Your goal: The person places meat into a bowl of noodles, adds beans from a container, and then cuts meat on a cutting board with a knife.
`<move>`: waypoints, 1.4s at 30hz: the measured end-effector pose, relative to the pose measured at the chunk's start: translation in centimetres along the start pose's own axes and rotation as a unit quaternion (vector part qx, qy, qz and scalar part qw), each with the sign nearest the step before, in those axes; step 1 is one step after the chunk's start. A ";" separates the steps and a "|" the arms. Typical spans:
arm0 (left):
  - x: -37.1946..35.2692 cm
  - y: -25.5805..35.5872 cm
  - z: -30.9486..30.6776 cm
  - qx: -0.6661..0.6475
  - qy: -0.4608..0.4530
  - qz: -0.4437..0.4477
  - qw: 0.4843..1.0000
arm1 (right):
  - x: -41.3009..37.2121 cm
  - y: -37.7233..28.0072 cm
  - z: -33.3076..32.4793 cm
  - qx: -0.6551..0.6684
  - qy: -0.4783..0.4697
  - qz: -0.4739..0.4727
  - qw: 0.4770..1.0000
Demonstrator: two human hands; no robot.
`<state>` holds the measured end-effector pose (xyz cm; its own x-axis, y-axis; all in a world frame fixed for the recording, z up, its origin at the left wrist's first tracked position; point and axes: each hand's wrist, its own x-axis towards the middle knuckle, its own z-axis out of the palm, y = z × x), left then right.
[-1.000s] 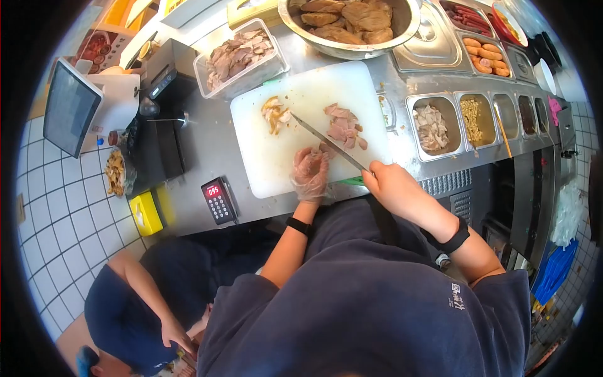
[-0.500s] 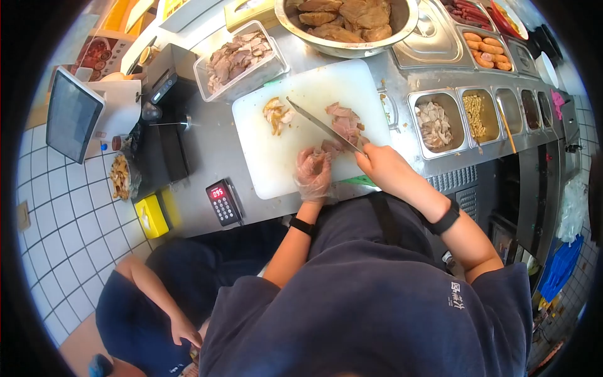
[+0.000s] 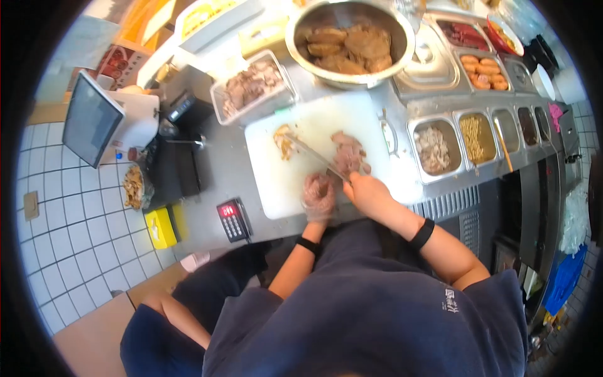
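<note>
On a white cutting board (image 3: pixel 270 182), my right hand (image 3: pixel 370 195) grips the handle of a knife (image 3: pixel 317 157). Its blade slants across the board, tip by a small heap of yellowish trimmings (image 3: pixel 282 142). Beyond the knife, to the right, lies a pile of sliced pinkish meat (image 3: pixel 347 151). My left hand (image 3: pixel 319 196), in a clear plastic glove, is curled near the board's front edge, left of the knife handle. Pinkish meat seems to be inside its fingers, though blur hides the exact shape.
A tub of sliced meat (image 3: pixel 286 94) and a steel bowl of large brown pieces (image 3: pixel 402 58) stand behind the board. Steel food pans (image 3: pixel 465 164) line the right. A keypad timer (image 3: pixel 232 221) sits at left, near another person's arm (image 3: pixel 183 317).
The view has shifted, so the counter sits lower in the picture. My left hand has drawn a little away from the blade. The other person's hand has left the view.
</note>
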<state>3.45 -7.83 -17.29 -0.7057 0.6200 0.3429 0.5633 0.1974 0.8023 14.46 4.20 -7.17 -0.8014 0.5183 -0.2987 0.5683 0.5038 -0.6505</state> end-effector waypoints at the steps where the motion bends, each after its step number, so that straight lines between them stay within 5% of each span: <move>1: -0.1 0.0 -0.1 0.023 0.006 0.022 0.999 | 0.0 0.1 0.0 -0.004 0.007 -0.004 1.000; 6: -1.1 -2.4 0.4 -0.014 -0.030 -0.018 0.999 | -0.5 0.6 0.4 0.029 0.055 -0.069 0.996; 10: 0.2 -0.7 0.5 -0.034 0.021 0.056 0.998 | 0.2 1.2 0.6 0.013 0.041 -0.046 0.998; 34: 1.6 3.2 -0.6 0.008 0.051 0.124 0.991 | 0.1 1.4 0.0 0.025 0.059 -0.059 0.996; 37: 1.2 2.3 -0.6 0.082 0.046 0.124 0.988 | 0.1 1.3 0.0 0.032 0.065 -0.062 0.995; 42: 0.6 0.8 -0.1 0.022 -0.041 0.057 0.997 | 0.0 1.1 -0.3 0.027 0.055 -0.057 0.996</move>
<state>3.40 -7.37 -16.39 -0.5999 0.6998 0.3879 0.6570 0.1543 0.7379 15.14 4.93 -7.64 -0.8328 0.5344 -0.1444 0.4619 0.5270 -0.7134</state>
